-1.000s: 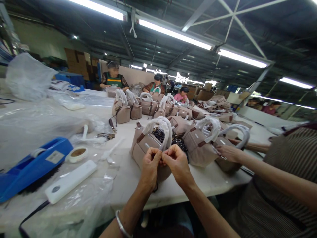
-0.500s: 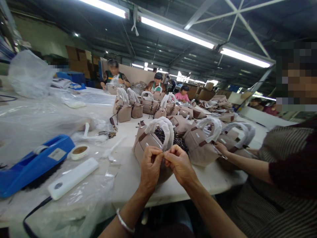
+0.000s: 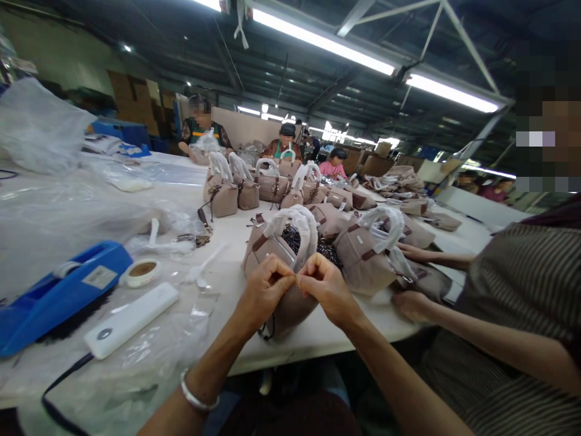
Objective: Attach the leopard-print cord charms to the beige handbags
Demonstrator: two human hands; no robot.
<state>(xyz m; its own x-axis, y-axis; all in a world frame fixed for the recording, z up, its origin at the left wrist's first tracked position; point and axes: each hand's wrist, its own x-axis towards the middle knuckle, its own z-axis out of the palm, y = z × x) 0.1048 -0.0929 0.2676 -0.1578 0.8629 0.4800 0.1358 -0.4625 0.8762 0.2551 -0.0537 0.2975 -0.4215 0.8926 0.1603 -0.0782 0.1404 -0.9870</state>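
A taupe handbag [image 3: 265,254] with white-wrapped handles stands at the table's near edge, a dark patterned lining showing in its mouth. My left hand [image 3: 263,290] and my right hand [image 3: 324,287] meet in front of it, fingers pinched together at the base of the wrapped handle [image 3: 297,227]. What they pinch is too small to name. A silver bangle [image 3: 195,396] sits on my left wrist.
A blue tape dispenser [image 3: 59,290], a tape roll [image 3: 141,271] and a white bar [image 3: 131,318] lie at left on clear plastic. More handbags [image 3: 367,254] fill the table. A person in a striped top [image 3: 521,303] sits at right, hands on bags. Other workers sit behind.
My hands stay pinched at the handle while the bag tips toward me. The person at right has laid one bag flat and lowered a hand to the table edge.
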